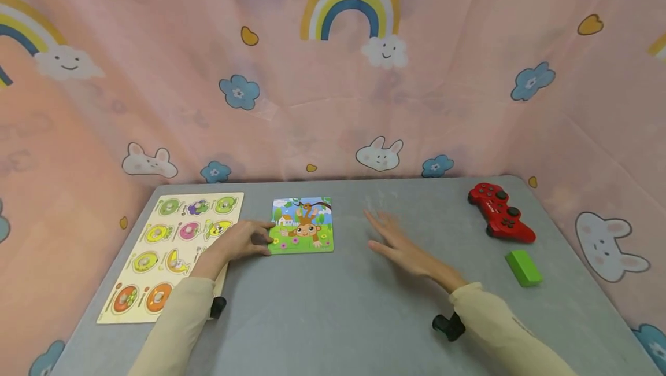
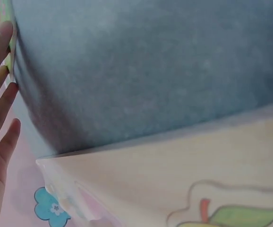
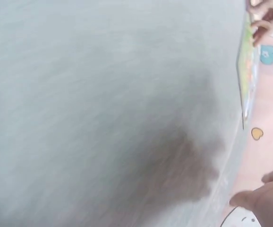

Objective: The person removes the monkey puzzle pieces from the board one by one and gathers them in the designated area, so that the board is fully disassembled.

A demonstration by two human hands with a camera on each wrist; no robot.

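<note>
Monkey picture board (image 1: pixel 302 227) just short of twelve o'clock on the grey table (image 1: pixel 333 306), lying flat: touching its nine o'clock edge with the bent fingers and thumb of the left hand (image 1: pixel 236 246), without being able to tell from these views whether pinching it or merely resting there. Holding the right hand (image 1: pixel 399 247) well apart from the board, off past its three o'clock edge, with fingers spread loosely (and showing blurred from the head view), gripping nothing. Apparently steadying or squaring the board by that one edge, so best pressing lightly and evenly, sharing contact between thumb and fingers rather than pushing at a single spot and risking a swivel. Ideally sliding flat instead of lifting, and setting the six o'clock edge parallel to the far table edge. Minding the cream fruit board (image 1: pixel 162 249) around ten o'clock, lying partly beneath the left sleeve (image 1: pixel 174 327), and so carrying the black wrist mount (image 1: pixel 218 307) high enough to avoid catching its edge. Leaving alone the red controller (image 1: pixel 502 217) at two o'clock and the green block (image 1: pixel 524 268) at three, well apart from the board. If needing finer alignment, probably bringing the right hand in against the three o'clock edge and bracing gently, using fingertips alone.
</note>
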